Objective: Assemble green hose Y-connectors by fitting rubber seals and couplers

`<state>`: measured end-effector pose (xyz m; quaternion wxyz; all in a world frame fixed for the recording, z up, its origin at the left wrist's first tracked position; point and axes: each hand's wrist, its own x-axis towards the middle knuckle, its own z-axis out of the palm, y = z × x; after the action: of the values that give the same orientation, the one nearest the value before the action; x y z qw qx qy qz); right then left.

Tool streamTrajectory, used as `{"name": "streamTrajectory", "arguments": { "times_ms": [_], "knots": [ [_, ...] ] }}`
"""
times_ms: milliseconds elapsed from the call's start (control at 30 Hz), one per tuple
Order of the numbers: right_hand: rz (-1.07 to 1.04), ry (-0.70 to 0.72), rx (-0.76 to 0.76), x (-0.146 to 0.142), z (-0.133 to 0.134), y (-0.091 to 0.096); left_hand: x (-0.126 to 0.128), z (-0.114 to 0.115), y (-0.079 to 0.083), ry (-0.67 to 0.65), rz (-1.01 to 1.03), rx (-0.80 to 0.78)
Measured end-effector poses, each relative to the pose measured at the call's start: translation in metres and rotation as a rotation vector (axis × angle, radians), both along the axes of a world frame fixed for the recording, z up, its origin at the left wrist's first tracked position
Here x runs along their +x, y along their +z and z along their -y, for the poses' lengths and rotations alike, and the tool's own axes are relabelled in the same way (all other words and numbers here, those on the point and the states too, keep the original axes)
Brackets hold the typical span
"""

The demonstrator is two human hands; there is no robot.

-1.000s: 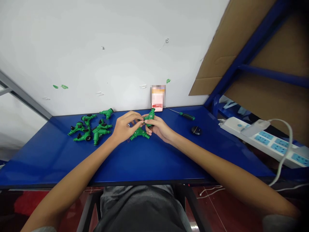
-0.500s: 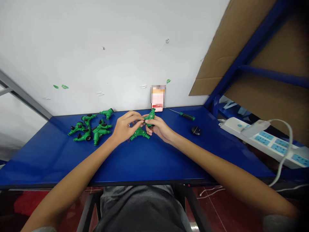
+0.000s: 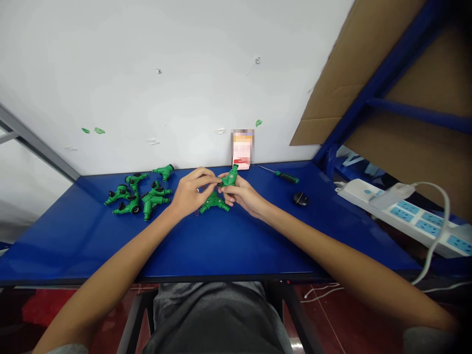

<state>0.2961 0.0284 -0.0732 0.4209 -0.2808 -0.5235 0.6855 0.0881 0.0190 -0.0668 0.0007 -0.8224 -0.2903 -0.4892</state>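
Note:
Above the blue table, my right hand (image 3: pixel 248 197) grips a green Y-shaped hose splitter (image 3: pixel 231 178), its thumb across the front and its fingers behind. My left hand (image 3: pixel 193 191) comes in from the other side, with thumb and fingertips pinched on the splitter's left end. Whether a small part sits between those fingertips is too fine to make out. Just below both hands lies a second green hose splitter (image 3: pixel 214 203) on the table, partly covered by them. Several more green splitters (image 3: pixel 151 199) with black knobs are grouped to the left.
A green-and-black screwdriver (image 3: pixel 287 177) lies back right, with a small black round object (image 3: pixel 301 199) nearer. A blurred phone-like item (image 3: pixel 242 150) leans on the white wall. A white power strip (image 3: pixel 401 214) and its cable run along the right side, by a blue frame (image 3: pixel 368 101).
The held splitter has turned slightly in my right hand, and the right thumb sits a little lower on it. My left hand stays at its left end.

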Motion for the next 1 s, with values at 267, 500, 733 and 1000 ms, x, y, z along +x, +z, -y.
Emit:
{"name": "streamTrajectory", "arguments": {
  "times_ms": [267, 500, 733, 1000],
  "knots": [
    [0.029, 0.007, 0.000, -0.001, -0.001, -0.001, 0.001, 0.000, -0.001, -0.036, 0.027, -0.013],
    [0.119, -0.028, -0.039, 0.000, -0.002, 0.001, 0.002, -0.001, -0.002, 0.006, 0.085, -0.127],
    [0.260, -0.071, -0.025, 0.004, 0.002, 0.009, 0.000, -0.005, -0.005, -0.017, 0.072, -0.241],
    [0.303, -0.034, 0.080, 0.009, -0.001, 0.010, -0.001, -0.007, -0.005, -0.026, 0.142, -0.372]
  ]
}}
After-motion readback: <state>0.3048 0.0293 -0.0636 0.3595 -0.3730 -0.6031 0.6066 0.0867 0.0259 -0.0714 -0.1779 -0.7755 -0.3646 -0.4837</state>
